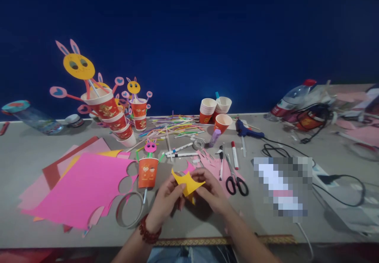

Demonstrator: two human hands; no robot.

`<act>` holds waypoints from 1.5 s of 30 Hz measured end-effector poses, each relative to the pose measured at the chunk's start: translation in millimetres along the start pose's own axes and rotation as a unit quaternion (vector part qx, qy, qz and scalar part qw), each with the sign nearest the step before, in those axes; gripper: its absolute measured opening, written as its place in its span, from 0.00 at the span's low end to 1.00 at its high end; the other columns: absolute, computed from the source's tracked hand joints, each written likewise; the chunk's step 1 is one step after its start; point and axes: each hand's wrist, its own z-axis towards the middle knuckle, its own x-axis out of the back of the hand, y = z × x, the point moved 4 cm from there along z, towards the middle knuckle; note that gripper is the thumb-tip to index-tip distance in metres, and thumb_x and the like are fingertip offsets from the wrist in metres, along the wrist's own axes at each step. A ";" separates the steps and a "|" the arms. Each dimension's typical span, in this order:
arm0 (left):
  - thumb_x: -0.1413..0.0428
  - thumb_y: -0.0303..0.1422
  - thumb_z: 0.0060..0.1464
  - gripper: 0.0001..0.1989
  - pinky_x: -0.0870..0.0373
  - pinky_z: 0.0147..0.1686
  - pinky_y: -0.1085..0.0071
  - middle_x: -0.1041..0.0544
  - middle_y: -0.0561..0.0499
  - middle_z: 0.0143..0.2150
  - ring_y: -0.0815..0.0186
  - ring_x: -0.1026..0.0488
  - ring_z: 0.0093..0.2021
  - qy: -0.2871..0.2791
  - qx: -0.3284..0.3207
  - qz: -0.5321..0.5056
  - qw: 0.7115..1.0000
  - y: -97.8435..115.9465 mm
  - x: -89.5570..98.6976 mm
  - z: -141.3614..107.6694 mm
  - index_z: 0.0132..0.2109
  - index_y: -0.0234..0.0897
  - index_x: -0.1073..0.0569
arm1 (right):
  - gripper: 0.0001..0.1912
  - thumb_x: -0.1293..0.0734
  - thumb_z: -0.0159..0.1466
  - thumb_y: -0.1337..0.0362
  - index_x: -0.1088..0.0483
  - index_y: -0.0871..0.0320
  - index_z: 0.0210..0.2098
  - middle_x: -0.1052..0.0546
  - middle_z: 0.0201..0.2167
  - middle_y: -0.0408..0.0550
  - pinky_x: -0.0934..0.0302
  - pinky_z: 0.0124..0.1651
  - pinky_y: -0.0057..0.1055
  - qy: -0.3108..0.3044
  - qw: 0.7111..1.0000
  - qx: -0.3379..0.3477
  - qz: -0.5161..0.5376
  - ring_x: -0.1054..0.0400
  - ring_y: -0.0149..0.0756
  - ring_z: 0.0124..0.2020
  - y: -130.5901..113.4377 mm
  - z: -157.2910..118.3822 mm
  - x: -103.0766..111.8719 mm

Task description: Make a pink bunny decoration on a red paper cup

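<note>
A yellow paper piece [189,184] with curved-in edges and pointed corners is held between both hands, above the table's front part. My left hand [170,194], with a dark red bead bracelet at its wrist, pinches its left side, the thumb lying on the paper. On the right side, my right hand [211,188] grips it near the right point. Just left of my left hand, a red paper cup [147,173] with a pink bunny face [151,146] stands near a roll of tape [129,209]. Black-handled scissors [237,185] lie right of my right hand.
Pink sheets [85,188] with round cut-outs lie left. Stacked bunny cups [102,105] stand behind them. Colored sticks [177,125], plain cups [208,109], a blue glue gun [248,131] with its cord and a red marker [235,155] are farther back. A bottle [291,99] leans at back right.
</note>
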 end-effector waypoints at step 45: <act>0.50 0.27 0.64 0.08 0.33 0.41 0.66 0.25 0.48 0.38 0.61 0.31 0.41 -0.114 -0.276 0.603 0.739 -3.4 -8.4 -22.6 0.38 0.36 0.27 | 0.05 0.35 0.63 0.72 0.30 0.56 0.33 0.24 0.32 0.47 0.40 0.36 0.31 -0.094 0.850 0.113 -0.506 0.32 0.38 0.35 5.8 -44.9 20.9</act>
